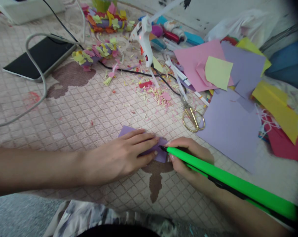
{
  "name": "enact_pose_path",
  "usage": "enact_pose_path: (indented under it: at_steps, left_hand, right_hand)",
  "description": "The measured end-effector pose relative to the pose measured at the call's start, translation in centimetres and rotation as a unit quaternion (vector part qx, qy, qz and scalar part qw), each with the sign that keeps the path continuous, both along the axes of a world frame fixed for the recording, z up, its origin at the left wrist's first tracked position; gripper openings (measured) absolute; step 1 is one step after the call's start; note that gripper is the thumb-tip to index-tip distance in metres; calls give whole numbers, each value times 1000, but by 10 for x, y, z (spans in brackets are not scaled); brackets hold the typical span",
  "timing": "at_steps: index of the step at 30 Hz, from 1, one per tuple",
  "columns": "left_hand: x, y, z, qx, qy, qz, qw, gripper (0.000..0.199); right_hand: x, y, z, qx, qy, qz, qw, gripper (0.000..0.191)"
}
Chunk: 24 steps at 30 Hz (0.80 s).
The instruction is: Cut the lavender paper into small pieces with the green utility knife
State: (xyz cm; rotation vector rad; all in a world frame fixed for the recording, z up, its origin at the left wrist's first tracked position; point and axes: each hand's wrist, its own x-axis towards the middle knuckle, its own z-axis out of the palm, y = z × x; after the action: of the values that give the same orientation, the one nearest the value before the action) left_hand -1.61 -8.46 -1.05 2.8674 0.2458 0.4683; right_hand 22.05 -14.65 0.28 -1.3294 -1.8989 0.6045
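My left hand (124, 153) lies flat with its fingers spread on a small piece of purple paper (125, 130), holding it down against the tablecloth. Much of that paper is hidden under the fingers. A bright green pen (213, 168) with a black tip is pinched between the thumb and fingers of my right hand (188, 156). Its tip points at the right part of the purple paper, close to my left fingertips; whether it touches, I cannot tell. Gold-handled scissors (192, 118) lie beyond my right hand, beside a large purple sheet (234, 126).
A white glue gun (145, 39) with a glowing red light stands at the back, its black cord trailing. Paper scraps (161, 95) and flower-covered rolls (97, 52) are around it. A dark tablet-like device (40, 56) sits at left near a grey cable (44, 82). Coloured sheets (200, 62) pile at right.
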Motion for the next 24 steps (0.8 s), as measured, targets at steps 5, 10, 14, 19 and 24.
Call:
enact_pose_path:
  at_steps: [5,10,14,19,24]
  left_hand:
    - [0,0,1,-5,2,-3,1000,36]
    - [1,-2,1,6,13,3,1000,38]
    - [1,-3,0,16,16,8,1000,41]
    - [2,-5,0,29,17,14,999,41]
    - [2,-5,1,31,20,14,999,42]
  right_hand:
    - [1,0,-1,2,-29,18,999,20]
    - [2,-4,2,-11,24,-22,999,15]
    - [1,-6,2,-21,25,-37,999,14]
    - [0,-4,1,-9,3,-25,1000,14]
    - [-1,-4,0,1,-6,-21,1000,15]
